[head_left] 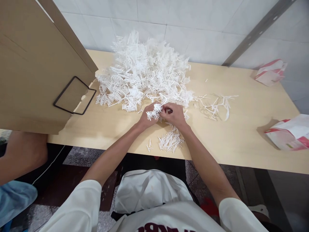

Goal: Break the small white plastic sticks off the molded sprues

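My left hand (147, 116) is closed around a white plastic sprue with small branching parts (155, 110), which fans out over its fingers. Close beside it, my right hand (175, 113) has its thumb and fingers pinched together at the sprue; what lies between them is too small to make out. Right behind both hands rises a big heap of white branched sprues (145, 71). Between my forearms, near the table's front edge, lies a small pile of loose white pieces (171, 141), with a few more pieces (149, 145) to its left.
A cardboard panel (48, 71) with a black wire frame (74, 95) stands at the left. Bare sprue branches (214, 106) lie right of the heap on the table (241, 135). Two red-and-white paper packets (271, 72) are at the right. Another person's arm (26, 154) shows at left.
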